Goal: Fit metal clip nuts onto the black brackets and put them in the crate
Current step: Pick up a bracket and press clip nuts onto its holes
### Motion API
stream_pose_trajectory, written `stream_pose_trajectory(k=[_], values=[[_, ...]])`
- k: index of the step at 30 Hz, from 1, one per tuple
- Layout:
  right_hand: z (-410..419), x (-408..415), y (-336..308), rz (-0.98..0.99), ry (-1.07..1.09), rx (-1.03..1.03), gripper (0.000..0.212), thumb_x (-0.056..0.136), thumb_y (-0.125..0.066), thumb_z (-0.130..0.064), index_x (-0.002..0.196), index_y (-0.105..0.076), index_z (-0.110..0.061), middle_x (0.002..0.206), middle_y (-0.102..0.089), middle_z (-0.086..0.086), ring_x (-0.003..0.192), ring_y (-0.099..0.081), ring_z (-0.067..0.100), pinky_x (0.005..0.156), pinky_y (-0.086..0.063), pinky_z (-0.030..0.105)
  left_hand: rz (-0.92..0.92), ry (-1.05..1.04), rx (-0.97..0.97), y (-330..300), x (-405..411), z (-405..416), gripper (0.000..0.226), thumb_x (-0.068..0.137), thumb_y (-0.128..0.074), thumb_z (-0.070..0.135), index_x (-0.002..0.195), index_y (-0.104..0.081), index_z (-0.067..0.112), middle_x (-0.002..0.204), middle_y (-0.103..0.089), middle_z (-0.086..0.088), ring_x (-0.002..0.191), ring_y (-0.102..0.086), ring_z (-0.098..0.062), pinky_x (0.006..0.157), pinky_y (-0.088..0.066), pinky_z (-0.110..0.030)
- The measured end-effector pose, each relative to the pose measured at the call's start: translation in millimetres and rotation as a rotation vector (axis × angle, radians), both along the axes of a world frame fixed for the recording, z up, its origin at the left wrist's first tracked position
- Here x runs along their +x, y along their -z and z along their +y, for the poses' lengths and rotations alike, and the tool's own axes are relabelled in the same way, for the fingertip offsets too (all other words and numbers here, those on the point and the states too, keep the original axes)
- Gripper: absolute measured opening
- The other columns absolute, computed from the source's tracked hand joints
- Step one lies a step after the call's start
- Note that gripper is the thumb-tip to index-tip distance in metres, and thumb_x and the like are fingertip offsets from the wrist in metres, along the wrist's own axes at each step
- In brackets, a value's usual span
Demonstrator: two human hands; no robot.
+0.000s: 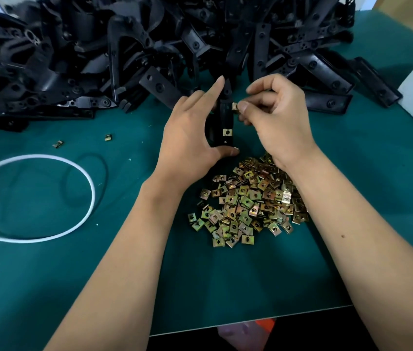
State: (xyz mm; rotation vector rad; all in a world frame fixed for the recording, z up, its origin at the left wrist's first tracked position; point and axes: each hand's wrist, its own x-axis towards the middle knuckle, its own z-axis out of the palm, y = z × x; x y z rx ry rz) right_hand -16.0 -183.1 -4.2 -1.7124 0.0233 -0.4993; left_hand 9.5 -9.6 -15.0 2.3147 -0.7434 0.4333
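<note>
One black bracket (225,117) stands near upright above the green surface (225,274), long axis running away from the viewer, lower end toward the nut pile. The left hand (190,138) grips it, thumb under the lower end, index finger extended along its top. One clip nut (227,132) is already seated on its lower part. The right hand (276,117) pinches a second clip nut (235,107) against the bracket's right edge. Loose clip nuts (248,201), too many to count, lie just below. Three stray nuts (108,137) lie left. Heaped brackets (124,51) fill the far side.
</note>
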Motion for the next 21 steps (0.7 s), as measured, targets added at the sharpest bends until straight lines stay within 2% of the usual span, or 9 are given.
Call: stream_pose_trajectory(k=[8, 12, 14, 17, 21], values=[[-1.8, 0.6, 2.4, 0.003, -0.030, -0.020, 0.019, 0.088, -0.074, -0.003, 0.103, -0.061, -0.005, 0.076, -0.076, 0.000, 0.068, -0.070, 0.013, 0.067, -0.055, 0.024, -0.020, 0.010, 0.030, -0.6, -0.6, -0.7, 0.120, 0.059, -0.095, 0.046, 0.160, -0.034, 0.021, 0.108, -0.051, 0.015, 0.100, -0.047, -0.016, 0.093, -0.043, -0.027], [-3.2, 0.6, 1.6, 0.004, -0.055, -0.065, 0.020, 0.086, -0.078, -0.009, 0.098, -0.062, -0.013, 0.077, -0.076, -0.001, 0.069, -0.070, 0.009, 0.069, -0.055, 0.024, -0.004, 0.054, 0.036, -2.7, -1.4, -3.2, 0.121, 0.059, -0.097, 0.040, 0.160, -0.034, 0.019, 0.107, -0.048, 0.014, 0.101, -0.047, -0.012, 0.094, -0.047, -0.031], [-4.2, 0.8, 1.6, 0.012, -0.055, -0.049, 0.021, 0.085, -0.079, -0.009, 0.096, -0.062, -0.014, 0.075, -0.076, 0.000, 0.068, -0.069, 0.010, 0.069, -0.055, 0.026, 0.017, 0.074, 0.008, -2.7, -1.1, -4.4, 0.122, 0.057, -0.098, 0.037, 0.160, -0.034, 0.017, 0.104, -0.047, 0.013, 0.095, -0.046, -0.008, 0.090, -0.047, -0.025], [-6.1, 1.1, 1.6, 0.036, -0.055, -0.019, 0.021, 0.085, -0.080, -0.009, 0.095, -0.062, -0.015, 0.073, -0.073, 0.000, 0.069, -0.067, 0.010, 0.072, -0.054, 0.029, 0.030, 0.086, -0.019, -1.8, -0.3, -6.0, 0.125, 0.054, -0.100, 0.035, 0.159, -0.035, 0.016, 0.102, -0.046, 0.013, 0.082, -0.043, -0.002, 0.080, -0.038, -0.008], [-2.8, -0.2, 2.9, 0.034, -0.034, -0.018, 0.018, 0.087, -0.079, -0.008, 0.096, -0.064, -0.012, 0.074, -0.074, 0.000, 0.069, -0.068, 0.011, 0.074, -0.056, 0.029, 0.044, 0.084, -0.028, -1.0, -0.7, -8.2, 0.124, 0.056, -0.099, 0.035, 0.160, -0.033, 0.014, 0.104, -0.045, 0.013, 0.082, -0.045, 0.000, 0.079, -0.038, -0.008]])
